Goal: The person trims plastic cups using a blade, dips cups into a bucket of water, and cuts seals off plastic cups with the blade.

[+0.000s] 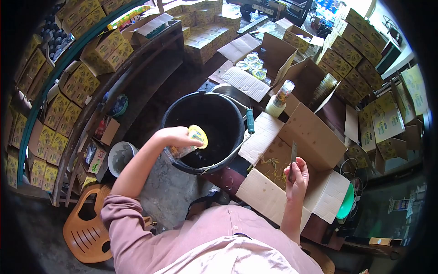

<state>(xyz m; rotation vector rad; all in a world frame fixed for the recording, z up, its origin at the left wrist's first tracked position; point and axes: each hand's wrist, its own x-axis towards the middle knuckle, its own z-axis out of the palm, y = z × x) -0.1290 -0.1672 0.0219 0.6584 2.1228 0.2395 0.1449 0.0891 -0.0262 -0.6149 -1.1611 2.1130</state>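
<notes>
My left hand (175, 139) is closed round a clear plastic cup with a yellow lid (198, 136), tilted over the near left part of a large black bucket (232, 121). My right hand (297, 176) grips a thin dark blade-like tool (293, 157), held upright above an open cardboard box (310, 137). Yellowish strips (273, 169) lie inside that box. Beyond it, a clear cup (286, 89) stands on a pale roll (275, 108). Further back, an open carton holds several lidded cups (253, 64).
Stacked yellow cartons (59, 123) fill the shelves at left; more cartons (353, 55) rise at the back right. A pale bucket (122, 157) and a brown plastic chair (86, 226) stand at left. A green lid or plate (346, 201) sits right of the open box.
</notes>
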